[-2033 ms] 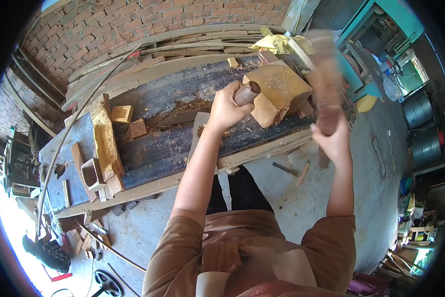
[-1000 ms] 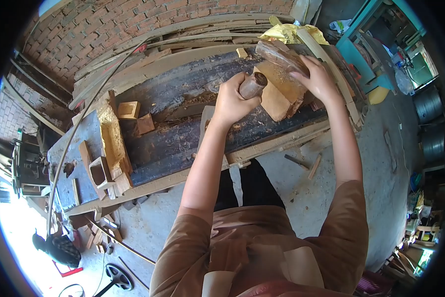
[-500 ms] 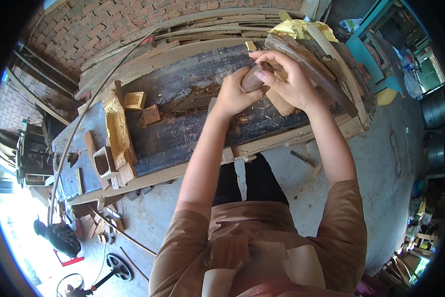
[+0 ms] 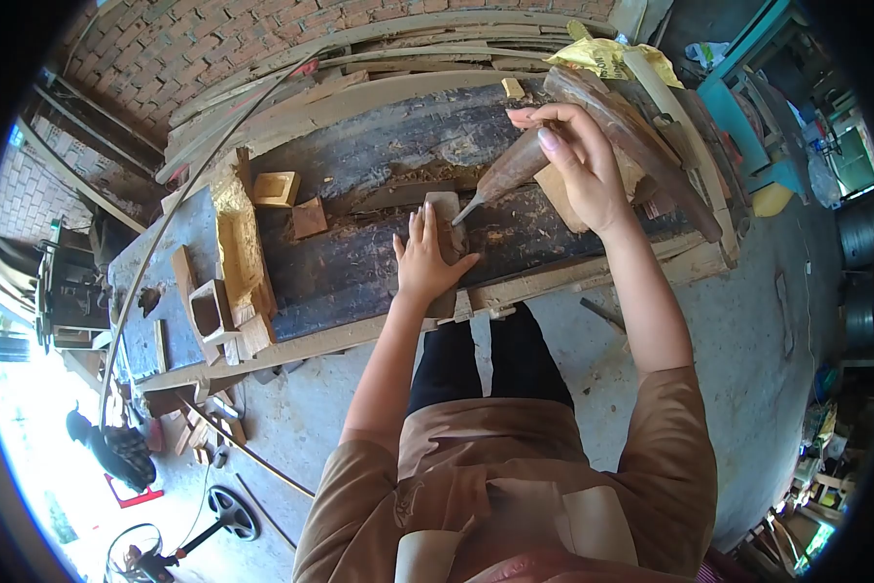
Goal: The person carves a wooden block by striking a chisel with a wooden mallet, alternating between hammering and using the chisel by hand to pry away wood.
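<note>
My right hand (image 4: 585, 175) is closed around the upper end of a chisel (image 4: 510, 173) with a thick wooden handle. The chisel slants down to the left, its narrow metal tip right at the edge of a flat grey-brown block (image 4: 444, 204). Fingers spread, my left hand (image 4: 425, 260) lies flat over the near part of that block, hiding some of it. Both sit on a dark, worn workbench (image 4: 335, 277) strewn with wood chips. Just right of the chisel, partly behind my right hand, is a pale wood piece (image 4: 559, 199).
A long dark timber (image 4: 665, 160) lies at the bench's right end. To the left are a hollowed yellowish wood piece (image 4: 238, 243), a small square tray-like block (image 4: 277, 188) and an open wooden box (image 4: 209, 313). A person (image 4: 116, 452) is at the far left.
Both hands were together on the chisel handle. My left hand has moved down onto the block, while my right hand keeps the chisel, now with its metal tip in view at the block.
</note>
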Demonstrator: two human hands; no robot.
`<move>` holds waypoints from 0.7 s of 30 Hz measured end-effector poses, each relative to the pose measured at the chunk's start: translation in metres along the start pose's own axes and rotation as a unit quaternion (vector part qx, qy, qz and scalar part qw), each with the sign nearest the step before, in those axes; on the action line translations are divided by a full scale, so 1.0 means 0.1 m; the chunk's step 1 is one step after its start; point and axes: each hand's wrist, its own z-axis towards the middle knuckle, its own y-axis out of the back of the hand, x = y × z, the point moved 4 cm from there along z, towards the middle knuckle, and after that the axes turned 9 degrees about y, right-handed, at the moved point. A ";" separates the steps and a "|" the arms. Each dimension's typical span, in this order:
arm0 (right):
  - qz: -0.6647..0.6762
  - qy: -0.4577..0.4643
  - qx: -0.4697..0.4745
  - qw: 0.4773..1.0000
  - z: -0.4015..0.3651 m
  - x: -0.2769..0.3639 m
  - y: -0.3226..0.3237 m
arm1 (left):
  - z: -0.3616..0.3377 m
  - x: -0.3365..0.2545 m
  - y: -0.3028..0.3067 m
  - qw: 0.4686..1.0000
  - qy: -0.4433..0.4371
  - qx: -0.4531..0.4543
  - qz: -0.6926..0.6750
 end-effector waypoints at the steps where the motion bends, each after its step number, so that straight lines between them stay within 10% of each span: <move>1: -0.001 0.000 0.001 1.000 0.01 -0.01 0.00 | 0.00 0.01 -0.02 1.000 0.001 0.000 -0.002; 7: 0.193 0.063 0.058 0.977 0.11 -0.15 -0.03 | -0.01 -0.01 -0.01 1.000 -0.017 -0.009 0.005; 21: 0.258 0.059 -0.193 0.945 -0.47 -0.37 0.21 | 0.00 0.00 -0.02 0.999 0.029 0.028 0.011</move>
